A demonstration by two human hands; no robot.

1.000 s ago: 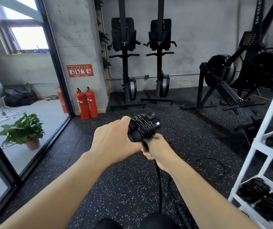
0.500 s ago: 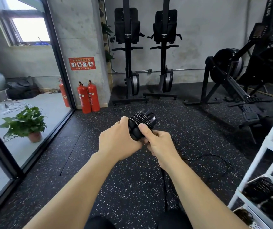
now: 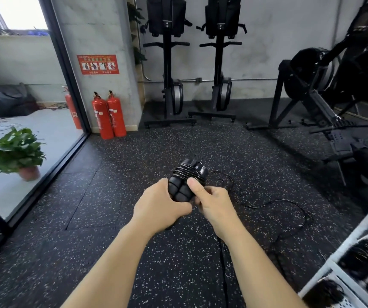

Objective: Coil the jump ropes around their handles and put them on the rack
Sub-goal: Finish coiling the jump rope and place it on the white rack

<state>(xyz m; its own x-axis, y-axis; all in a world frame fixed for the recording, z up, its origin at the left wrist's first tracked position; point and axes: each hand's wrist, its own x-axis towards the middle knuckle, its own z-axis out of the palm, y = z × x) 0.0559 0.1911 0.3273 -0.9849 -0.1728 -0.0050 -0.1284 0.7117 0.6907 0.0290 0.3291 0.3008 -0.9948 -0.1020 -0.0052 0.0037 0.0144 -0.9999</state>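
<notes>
Two hands, left (image 3: 159, 205) and right (image 3: 214, 202), we've got both clenched on one pair of jump rope handles (image 3: 184, 185); two fire extinguishers (image 3: 109, 115) nearby.

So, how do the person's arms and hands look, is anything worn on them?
Both forearms are bare up to the picture's lower edge, with no sleeves showing. The left hand and the right hand wear no gloves. I see no watch, bracelet or ring on the visible sides.
</notes>
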